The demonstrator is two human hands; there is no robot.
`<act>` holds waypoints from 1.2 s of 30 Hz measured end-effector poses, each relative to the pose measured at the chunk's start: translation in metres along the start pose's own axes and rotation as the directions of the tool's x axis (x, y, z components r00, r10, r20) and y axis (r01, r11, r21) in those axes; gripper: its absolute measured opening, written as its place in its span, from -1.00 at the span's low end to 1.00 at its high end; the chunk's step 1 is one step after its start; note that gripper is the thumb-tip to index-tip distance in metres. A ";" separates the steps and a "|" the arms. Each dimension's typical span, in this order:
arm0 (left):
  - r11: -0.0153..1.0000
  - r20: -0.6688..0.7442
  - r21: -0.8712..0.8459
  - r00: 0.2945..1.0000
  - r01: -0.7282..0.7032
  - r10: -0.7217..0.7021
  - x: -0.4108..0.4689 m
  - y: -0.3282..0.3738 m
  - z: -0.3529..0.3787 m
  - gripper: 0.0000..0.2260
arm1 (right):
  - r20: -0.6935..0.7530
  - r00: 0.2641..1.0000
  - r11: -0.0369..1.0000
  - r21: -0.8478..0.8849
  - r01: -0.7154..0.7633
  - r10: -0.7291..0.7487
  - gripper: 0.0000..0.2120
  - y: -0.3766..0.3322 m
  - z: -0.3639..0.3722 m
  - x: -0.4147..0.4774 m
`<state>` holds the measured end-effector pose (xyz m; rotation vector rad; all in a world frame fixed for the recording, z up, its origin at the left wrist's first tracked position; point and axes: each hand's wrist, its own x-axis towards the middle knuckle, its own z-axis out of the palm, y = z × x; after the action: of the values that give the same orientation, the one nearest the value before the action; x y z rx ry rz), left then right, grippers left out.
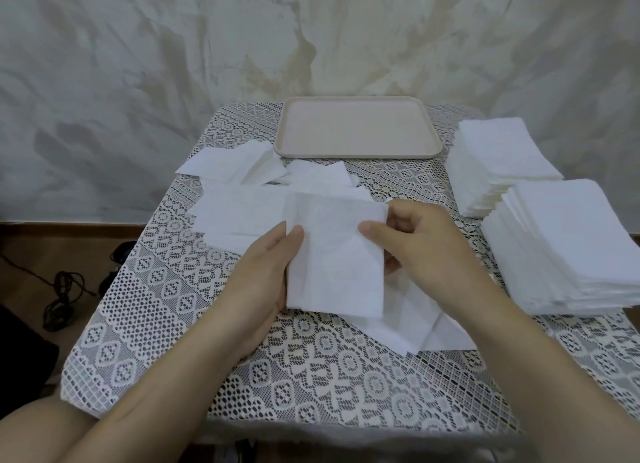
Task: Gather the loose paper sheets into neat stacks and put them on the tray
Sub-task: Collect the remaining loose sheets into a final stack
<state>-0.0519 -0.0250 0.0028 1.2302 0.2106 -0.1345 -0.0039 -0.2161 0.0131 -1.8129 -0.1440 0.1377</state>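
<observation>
While hands grip bundle, loose sheets front tray; stacks right.

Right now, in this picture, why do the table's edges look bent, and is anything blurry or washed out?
Head view: the wide-angle lens bows the table outward at its sides. Head view: the light is soft and even, with faint shadows. The held sheets between the left hand and right hand glare white, their texture nearly lost. The tray looks sharp, while the frame's bottom strip is smeared.
</observation>
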 end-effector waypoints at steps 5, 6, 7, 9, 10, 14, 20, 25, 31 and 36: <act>1.000 0.053 0.012 0.999 -0.006 0.005 -0.001 -0.004 0.002 -0.76 | -0.029 1.000 1.000 -0.002 -0.001 0.001 -0.89 0.001 0.009 0.003; 1.000 0.060 0.017 0.998 -0.011 0.010 -0.001 -0.005 0.002 -0.76 | -0.034 0.999 1.000 0.013 -0.005 0.006 -0.89 0.000 0.010 0.003; 1.000 0.067 0.024 0.998 -0.015 0.014 0.000 -0.005 0.001 -0.76 | -0.035 0.999 1.000 0.028 -0.009 0.010 -0.88 0.001 0.011 0.004; 0.999 0.084 0.038 0.996 -0.023 0.020 0.000 -0.006 0.001 -0.75 | -0.032 0.999 0.999 0.044 -0.023 0.024 -0.87 0.000 0.013 0.004; 0.999 0.091 0.044 0.996 -0.027 0.023 0.000 -0.007 0.001 -0.75 | -0.029 0.999 0.998 0.047 -0.032 0.034 -0.87 -0.001 0.014 0.004; 0.996 0.089 0.072 0.995 -0.047 0.040 0.002 -0.008 -0.002 -0.75 | -0.013 0.998 0.997 0.060 -0.057 0.058 -0.78 -0.001 0.014 0.002; 0.990 0.054 0.126 0.997 -0.059 0.053 0.005 -0.009 -0.006 -0.76 | -0.058 0.996 0.992 0.110 -0.057 0.064 -0.89 0.003 0.013 0.003; 0.989 0.013 0.134 0.998 -0.062 0.061 0.005 -0.007 -0.008 -0.76 | 0.012 0.994 0.993 -0.043 -0.108 0.109 -0.78 0.003 0.012 0.000; 0.958 -0.011 0.277 0.997 -0.073 0.079 0.009 -0.004 -0.015 -0.80 | 0.069 0.992 0.994 0.017 -0.103 0.102 -0.93 0.008 0.015 0.003; 0.911 -0.125 0.408 0.985 -0.060 0.121 0.012 0.009 -0.037 -0.87 | 0.075 0.997 0.998 -0.059 -0.032 0.036 -0.93 0.006 0.023 0.010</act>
<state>-0.0418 0.0136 -0.0032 1.6633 0.2624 -0.0037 0.0018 -0.1941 0.0017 -1.8692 -0.1730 0.2291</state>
